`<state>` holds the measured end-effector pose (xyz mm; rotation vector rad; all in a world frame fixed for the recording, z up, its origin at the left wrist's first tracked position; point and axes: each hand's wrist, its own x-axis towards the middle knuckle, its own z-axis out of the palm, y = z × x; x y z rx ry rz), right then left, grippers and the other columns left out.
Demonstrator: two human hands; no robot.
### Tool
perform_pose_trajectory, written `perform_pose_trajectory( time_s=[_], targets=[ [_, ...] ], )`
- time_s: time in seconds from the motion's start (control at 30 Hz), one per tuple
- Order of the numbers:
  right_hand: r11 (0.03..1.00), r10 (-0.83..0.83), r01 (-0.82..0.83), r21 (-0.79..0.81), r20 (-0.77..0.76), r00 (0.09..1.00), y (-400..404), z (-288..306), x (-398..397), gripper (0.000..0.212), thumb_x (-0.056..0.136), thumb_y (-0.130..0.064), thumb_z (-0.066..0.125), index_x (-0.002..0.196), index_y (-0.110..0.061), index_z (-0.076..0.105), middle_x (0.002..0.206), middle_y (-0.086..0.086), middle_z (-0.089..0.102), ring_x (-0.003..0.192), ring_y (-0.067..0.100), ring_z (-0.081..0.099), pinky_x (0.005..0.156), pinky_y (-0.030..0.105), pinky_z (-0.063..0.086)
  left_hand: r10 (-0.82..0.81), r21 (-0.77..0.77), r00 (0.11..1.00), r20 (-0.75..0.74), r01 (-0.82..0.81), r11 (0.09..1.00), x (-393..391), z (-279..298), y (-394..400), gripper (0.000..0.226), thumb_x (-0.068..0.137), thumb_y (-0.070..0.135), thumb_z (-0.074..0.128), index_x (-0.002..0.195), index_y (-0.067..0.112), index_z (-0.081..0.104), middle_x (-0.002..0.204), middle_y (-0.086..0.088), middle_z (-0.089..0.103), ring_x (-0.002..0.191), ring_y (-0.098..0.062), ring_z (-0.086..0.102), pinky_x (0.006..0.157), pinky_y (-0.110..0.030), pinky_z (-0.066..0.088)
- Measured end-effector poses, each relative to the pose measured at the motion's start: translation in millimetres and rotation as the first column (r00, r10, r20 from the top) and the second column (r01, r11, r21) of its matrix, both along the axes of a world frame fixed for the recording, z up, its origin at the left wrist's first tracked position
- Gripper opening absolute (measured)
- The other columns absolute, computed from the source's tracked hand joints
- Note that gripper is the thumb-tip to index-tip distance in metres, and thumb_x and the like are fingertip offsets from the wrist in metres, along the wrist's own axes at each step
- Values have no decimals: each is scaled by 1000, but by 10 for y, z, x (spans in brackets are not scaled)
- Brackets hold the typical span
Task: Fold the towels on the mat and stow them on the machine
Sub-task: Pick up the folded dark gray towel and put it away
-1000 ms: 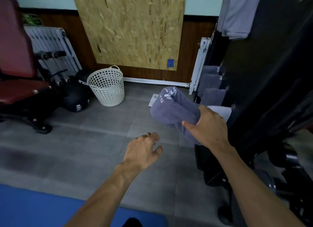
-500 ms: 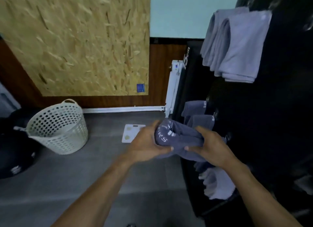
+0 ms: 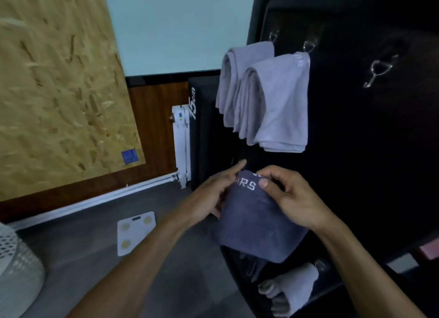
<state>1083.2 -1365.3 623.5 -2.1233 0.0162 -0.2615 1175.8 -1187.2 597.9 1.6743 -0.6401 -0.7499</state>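
A folded dark grey towel (image 3: 256, 225) with white lettering hangs in front of the black machine (image 3: 370, 165). My right hand (image 3: 289, 196) pinches its top edge between thumb and fingers. My left hand (image 3: 211, 194) holds the towel's left side, index finger stretched out toward the machine. Two light grey folded towels (image 3: 273, 101) hang from hooks higher up on the machine. A rolled pale towel (image 3: 289, 289) sits low on the machine under the dark one. The mat is out of view.
An empty metal hook (image 3: 377, 73) sticks out of the machine at upper right. A white scale (image 3: 135, 232) lies on the grey floor, a white laundry basket (image 3: 16, 270) stands at lower left. A chipboard panel and white radiator line the back wall.
The view has closed in on the machine and tilted up. The towel was raised and now hangs down flat; my left hand, free a second ago, has taken hold of it.
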Motion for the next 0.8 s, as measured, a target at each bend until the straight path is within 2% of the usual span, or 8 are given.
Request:
perform_pose_trajectory(
  time_s=[0.07,0.17,0.27,0.33,0.4,0.5,0.63,0.8],
  targets=[
    [1000,-11,10,26,14,1000,-180,126,-10,15,98,-14,55,95,-18,69,91,4,70,83,7,62,79,23,48,-64,21,998,-10,64,998,146,137,-183,38,97,28,39,110,54,62,116,-9,62,94,-27,62,65,-28,51],
    [995,-28,26,100,18,999,-403,298,-37,17,98,-9,54,96,-16,70,90,0,71,84,5,63,79,18,49,-161,73,977,143,152,986,330,353,-438,28,93,5,49,107,21,67,111,-10,57,104,-15,55,82,-20,44],
    [987,-95,82,137,94,991,-543,446,-66,16,97,-5,53,95,-10,68,84,-4,70,81,3,62,76,15,47,-243,-44,962,121,250,967,475,457,-616,12,90,14,58,101,11,63,106,-7,58,105,-17,54,97,-30,38],
    [966,-192,158,205,162,968,-577,501,-71,14,95,-3,54,97,-12,64,77,-9,67,76,0,59,73,12,45,-234,-201,971,36,237,951,516,472,-723,13,90,18,59,97,7,61,97,-11,58,94,-21,54,89,-34,40],
    [941,-300,243,236,249,921,-575,522,-69,18,94,2,56,99,-14,59,71,-12,61,73,0,54,71,11,43,-182,-328,983,-36,161,931,525,492,-836,11,94,14,58,94,5,63,91,-10,62,84,-17,57,80,-28,44],
    [926,-377,351,137,349,858,-546,553,-87,21,92,0,57,101,-19,58,84,-11,62,83,5,57,78,15,44,-128,-423,981,-146,55,905,461,579,-994,17,97,12,54,101,0,64,92,-8,66,84,-16,60,76,-24,49],
    [843,-521,514,155,472,711,-545,727,-167,26,94,5,54,101,-18,64,97,-9,67,97,7,63,87,19,47,-169,-489,969,-182,60,870,350,965,-1258,15,95,15,56,102,5,66,91,-7,70,82,-14,64,72,-22,53],
    [636,-724,728,256,525,448,-567,999,-157,24,97,-7,54,107,-23,69,98,-15,69,96,0,64,84,18,50,-144,-514,984,-105,71,855,370,1625,-1710,8,92,11,63,98,9,67,79,-2,70,71,-9,65,64,-18,53]
  ],
)
